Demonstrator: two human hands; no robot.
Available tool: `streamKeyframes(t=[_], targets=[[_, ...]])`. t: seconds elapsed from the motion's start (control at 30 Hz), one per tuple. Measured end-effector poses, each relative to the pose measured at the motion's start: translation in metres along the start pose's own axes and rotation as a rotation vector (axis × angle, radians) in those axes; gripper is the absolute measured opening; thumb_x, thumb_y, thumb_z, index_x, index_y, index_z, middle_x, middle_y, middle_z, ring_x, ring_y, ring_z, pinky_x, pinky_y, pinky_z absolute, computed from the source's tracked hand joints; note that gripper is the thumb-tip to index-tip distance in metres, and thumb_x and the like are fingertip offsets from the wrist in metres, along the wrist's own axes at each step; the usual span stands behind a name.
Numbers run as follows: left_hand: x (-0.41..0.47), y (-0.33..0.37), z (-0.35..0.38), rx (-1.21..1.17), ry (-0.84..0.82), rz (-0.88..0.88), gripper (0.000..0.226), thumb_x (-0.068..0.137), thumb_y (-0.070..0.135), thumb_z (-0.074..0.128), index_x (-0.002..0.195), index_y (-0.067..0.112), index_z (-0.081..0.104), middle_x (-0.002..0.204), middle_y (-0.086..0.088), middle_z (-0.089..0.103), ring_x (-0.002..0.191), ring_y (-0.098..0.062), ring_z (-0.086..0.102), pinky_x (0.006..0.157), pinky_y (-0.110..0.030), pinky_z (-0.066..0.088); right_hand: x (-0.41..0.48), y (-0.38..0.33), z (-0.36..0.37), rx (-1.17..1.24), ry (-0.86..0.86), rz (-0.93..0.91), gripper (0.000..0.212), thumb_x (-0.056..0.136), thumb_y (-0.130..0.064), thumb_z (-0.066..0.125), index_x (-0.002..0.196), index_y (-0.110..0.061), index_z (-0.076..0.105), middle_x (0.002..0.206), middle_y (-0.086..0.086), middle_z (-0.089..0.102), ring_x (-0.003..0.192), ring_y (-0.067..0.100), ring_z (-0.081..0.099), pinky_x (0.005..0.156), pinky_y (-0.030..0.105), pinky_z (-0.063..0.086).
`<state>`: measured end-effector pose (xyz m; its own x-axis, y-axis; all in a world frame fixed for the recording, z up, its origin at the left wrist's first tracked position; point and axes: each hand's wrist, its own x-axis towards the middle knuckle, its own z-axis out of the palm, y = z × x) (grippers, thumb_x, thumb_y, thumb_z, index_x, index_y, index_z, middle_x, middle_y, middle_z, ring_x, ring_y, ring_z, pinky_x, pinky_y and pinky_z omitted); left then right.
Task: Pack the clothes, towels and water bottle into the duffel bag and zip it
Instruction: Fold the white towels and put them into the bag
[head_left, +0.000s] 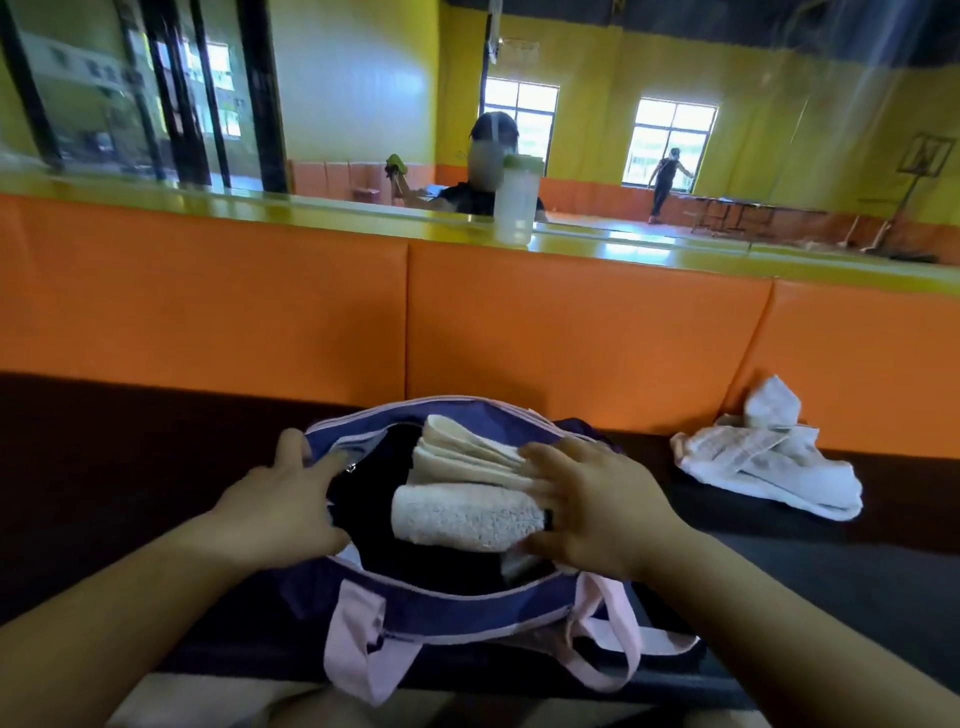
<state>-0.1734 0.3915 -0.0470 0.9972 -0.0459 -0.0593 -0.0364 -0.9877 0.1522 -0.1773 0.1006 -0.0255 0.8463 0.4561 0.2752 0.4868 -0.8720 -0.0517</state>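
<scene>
A purple duffel bag (447, 608) with pink straps lies unzipped on the dark mat in front of me. Inside it I see a rolled white towel (462, 519), a folded cream cloth (467, 449) and dark clothing. My left hand (283, 501) rests on the bag's left rim with fingers spread, holding the opening apart. My right hand (587, 506) lies flat on the right end of the towels, fingers straight. A translucent water bottle (517, 200) with a green lid stands on the ledge above the orange padding. A crumpled white towel (769, 452) lies on the mat to the right.
Orange wall padding (571, 322) rises just behind the bag. Above it a mirror shows a yellow room, a basketball stand and a person by a window. Dark mat (130, 467) extends left and right of the bag.
</scene>
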Motion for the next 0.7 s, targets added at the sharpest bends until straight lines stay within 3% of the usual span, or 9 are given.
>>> streamKeyframes(t=[0.07, 0.1, 0.2, 0.33, 0.43, 0.7], targets=[[0.002, -0.001, -0.003, -0.055, -0.045, 0.019, 0.086, 0.073, 0.04, 0.066, 0.143, 0.03, 0.016, 0.126, -0.001, 0.026, 0.069, -0.013, 0.053, 0.052, -0.023, 0.04, 0.007, -0.003, 0.003, -0.044, -0.032, -0.028, 0.08, 0.066, -0.059, 0.069, 0.136, -0.031, 0.041, 0.123, -0.002, 0.055, 0.113, 0.025, 0.052, 0.089, 0.038, 0.046], [0.004, 0.001, -0.005, -0.067, -0.045, 0.032, 0.089, 0.073, 0.035, 0.066, 0.145, 0.025, 0.015, 0.135, -0.001, 0.027, 0.069, -0.014, 0.053, 0.051, -0.023, 0.039, 0.01, -0.004, 0.004, -0.041, -0.036, -0.036, 0.08, 0.066, -0.057, 0.07, 0.136, -0.031, 0.041, 0.123, -0.001, 0.055, 0.113, 0.025, 0.052, 0.09, 0.038, 0.046], [0.005, 0.007, -0.013, -0.064, 0.007, 0.062, 0.089, 0.071, 0.026, 0.07, 0.144, 0.017, 0.02, 0.148, 0.0, 0.02, 0.091, -0.023, 0.059, 0.069, -0.03, 0.05, 0.024, -0.01, 0.008, -0.032, -0.027, -0.078, 0.08, 0.066, -0.056, 0.072, 0.136, -0.03, 0.042, 0.124, -0.001, 0.055, 0.112, 0.026, 0.052, 0.09, 0.037, 0.044], [0.006, 0.009, -0.026, -0.107, 0.05, 0.13, 0.076, 0.063, 0.025, 0.072, 0.13, 0.02, 0.036, 0.145, 0.003, 0.026, 0.101, -0.024, 0.059, 0.081, -0.036, 0.051, 0.045, -0.021, 0.018, 0.04, -0.012, -0.102, 0.08, 0.066, -0.051, 0.075, 0.135, -0.027, 0.043, 0.122, 0.002, 0.054, 0.109, 0.028, 0.051, 0.088, 0.037, 0.045], [0.007, 0.011, -0.033, -0.072, 0.03, 0.124, 0.079, 0.065, 0.022, 0.071, 0.134, 0.016, 0.032, 0.145, 0.003, 0.023, 0.097, -0.022, 0.058, 0.074, -0.03, 0.049, 0.06, -0.03, 0.021, 0.094, -0.018, -0.095, 0.079, 0.068, -0.052, 0.075, 0.135, -0.027, 0.041, 0.125, 0.0, 0.052, 0.112, 0.026, 0.048, 0.089, 0.036, 0.045], [0.011, 0.009, -0.041, -0.042, 0.025, 0.133, 0.086, 0.067, 0.024, 0.072, 0.139, 0.018, 0.024, 0.141, 0.005, 0.021, 0.089, -0.019, 0.057, 0.072, -0.034, 0.052, 0.071, -0.033, 0.028, 0.247, 0.001, 0.098, 0.068, 0.07, -0.056, 0.072, 0.126, -0.026, 0.046, 0.123, -0.001, 0.055, 0.108, 0.024, 0.052, 0.08, 0.033, 0.043]])
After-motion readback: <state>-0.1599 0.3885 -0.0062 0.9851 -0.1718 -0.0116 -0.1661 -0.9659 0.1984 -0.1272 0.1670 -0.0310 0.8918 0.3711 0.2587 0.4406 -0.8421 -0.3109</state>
